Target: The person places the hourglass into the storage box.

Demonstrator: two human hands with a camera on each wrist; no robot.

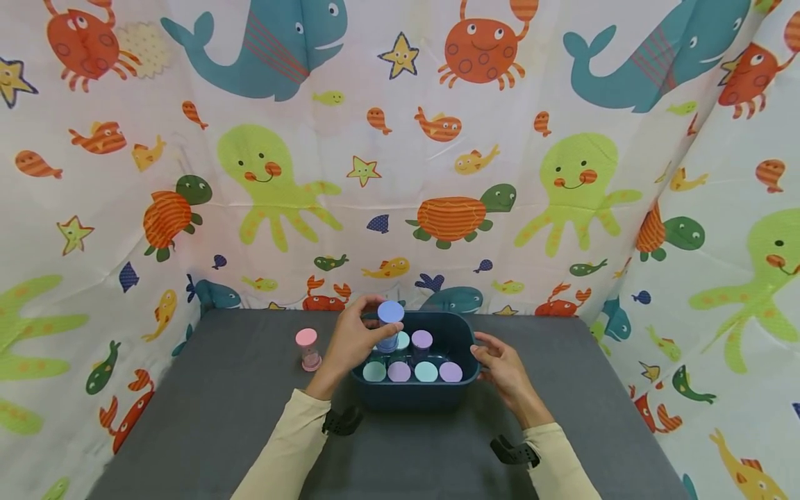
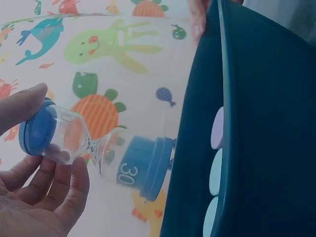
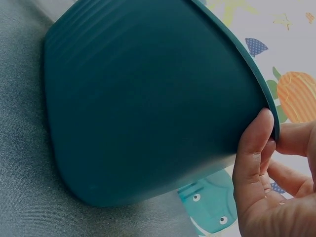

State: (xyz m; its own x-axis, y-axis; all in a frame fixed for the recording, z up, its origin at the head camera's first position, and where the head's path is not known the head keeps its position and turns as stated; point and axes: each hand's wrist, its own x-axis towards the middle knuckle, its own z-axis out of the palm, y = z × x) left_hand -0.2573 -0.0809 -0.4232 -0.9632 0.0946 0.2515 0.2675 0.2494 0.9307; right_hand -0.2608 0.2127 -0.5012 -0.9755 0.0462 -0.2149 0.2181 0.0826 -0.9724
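Observation:
My left hand (image 1: 357, 335) grips a blue-capped sand timer (image 1: 390, 312) by its upper end, over the left part of a dark teal bin (image 1: 412, 397). In the left wrist view the hourglass (image 2: 94, 145) has clear bulbs, blue sand and a "30" on its side; thumb and fingers hold one cap. My right hand (image 1: 503, 368) pinches the bin's right rim, and in the right wrist view thumb and fingers grip the rim of the bin (image 3: 148, 108). Inside the bin stand several timers with mint and lilac caps, such as a lilac one (image 1: 422, 339).
A pink sand timer (image 1: 307, 349) stands upright on the grey table (image 1: 250, 417), left of the bin. A curtain (image 1: 400, 167) printed with sea animals hangs behind and along both sides.

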